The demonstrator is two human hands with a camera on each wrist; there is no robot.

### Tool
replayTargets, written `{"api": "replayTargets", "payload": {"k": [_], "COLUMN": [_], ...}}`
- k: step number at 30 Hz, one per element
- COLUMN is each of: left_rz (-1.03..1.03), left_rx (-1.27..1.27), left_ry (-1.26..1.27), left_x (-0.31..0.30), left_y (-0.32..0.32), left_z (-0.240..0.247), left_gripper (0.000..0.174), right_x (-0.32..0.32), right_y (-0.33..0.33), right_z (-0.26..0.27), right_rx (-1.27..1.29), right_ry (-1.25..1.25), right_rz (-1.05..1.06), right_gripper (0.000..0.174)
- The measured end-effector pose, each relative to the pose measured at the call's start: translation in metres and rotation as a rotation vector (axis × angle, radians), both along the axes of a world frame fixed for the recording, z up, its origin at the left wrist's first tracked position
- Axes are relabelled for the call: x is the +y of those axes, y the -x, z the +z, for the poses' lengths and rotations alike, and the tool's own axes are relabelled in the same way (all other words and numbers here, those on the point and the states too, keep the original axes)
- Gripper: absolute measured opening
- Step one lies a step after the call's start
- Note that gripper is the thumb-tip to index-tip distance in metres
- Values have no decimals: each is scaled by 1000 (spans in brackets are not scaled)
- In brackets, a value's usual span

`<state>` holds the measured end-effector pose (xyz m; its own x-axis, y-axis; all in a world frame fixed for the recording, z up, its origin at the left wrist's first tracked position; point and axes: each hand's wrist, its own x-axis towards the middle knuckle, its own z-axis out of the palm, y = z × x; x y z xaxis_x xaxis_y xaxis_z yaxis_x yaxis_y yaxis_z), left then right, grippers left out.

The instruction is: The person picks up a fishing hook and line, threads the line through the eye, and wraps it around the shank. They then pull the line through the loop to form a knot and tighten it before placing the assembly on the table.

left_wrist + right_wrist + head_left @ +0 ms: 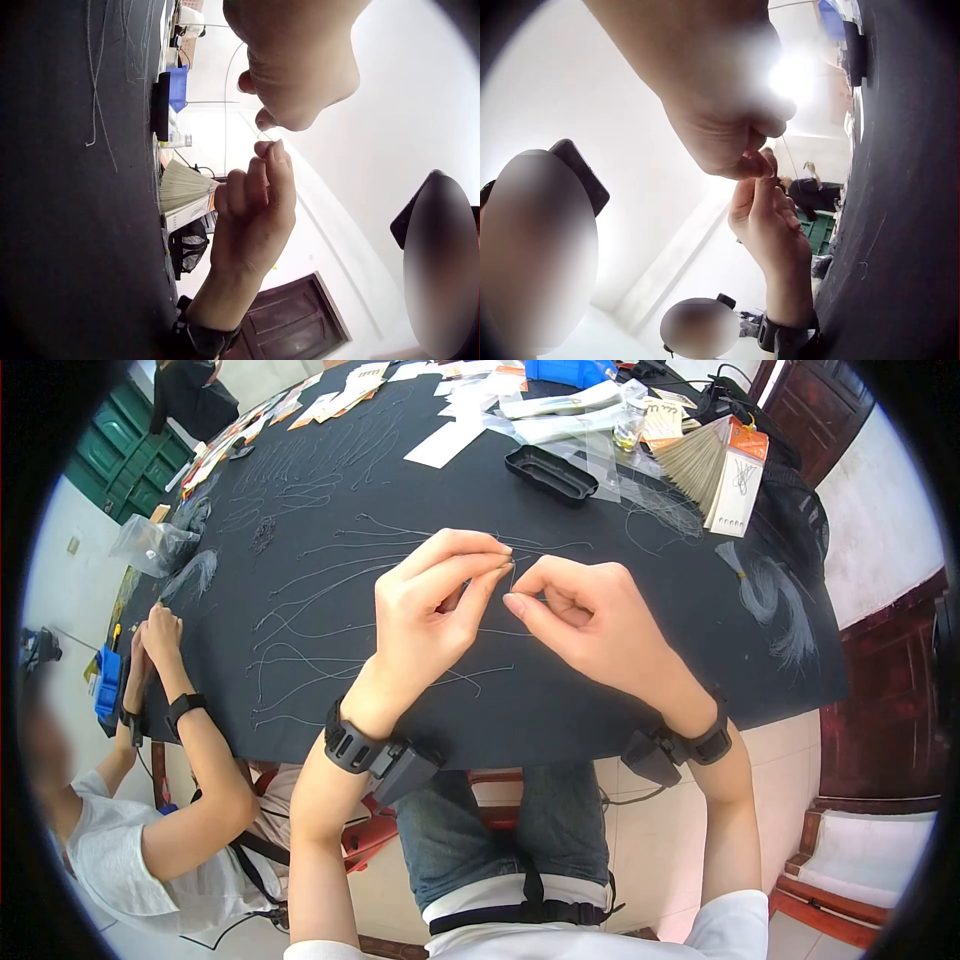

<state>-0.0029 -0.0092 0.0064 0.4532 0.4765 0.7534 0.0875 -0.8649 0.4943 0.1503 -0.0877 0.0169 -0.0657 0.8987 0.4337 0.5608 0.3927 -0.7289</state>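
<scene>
Over the near part of the black table [640,700], my two hands meet with their fingertips close together. My left hand [432,595] pinches a thin grey string [259,136] between thumb and fingers. From the other side my right hand [598,618] pinches the same string with thumb and index finger, the other fingers curled in. A short bit of it spans the small gap between the fingertips in the left wrist view. Beneath and beyond the hands, several thin knotted strings [325,552] lie spread on the table.
A bundle of grey strings [775,600] lies at the right. Behind are a fan of cards [735,480], an open black case [552,475], clear plastic packets [565,410] and a blue bin [570,370]. Another person [190,800] works at the left, near a plastic bag [150,548].
</scene>
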Motion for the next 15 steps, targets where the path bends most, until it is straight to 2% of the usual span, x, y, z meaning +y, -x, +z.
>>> {"api": "replayTargets", "payload": {"k": [10, 15], "left_rz": [-43, -87], "left_rx": [23, 19], "left_ry": [-60, -71], "left_x": [1, 2], "left_y": [0, -1], "left_z": [0, -2], "left_gripper": [11, 10], "right_x": [-2, 1], "right_y": [-4, -7], "right_z": [3, -1], "right_rx": [81, 329], "right_ry": [5, 56], "right_rz": [38, 47], "right_gripper": [11, 13]}}
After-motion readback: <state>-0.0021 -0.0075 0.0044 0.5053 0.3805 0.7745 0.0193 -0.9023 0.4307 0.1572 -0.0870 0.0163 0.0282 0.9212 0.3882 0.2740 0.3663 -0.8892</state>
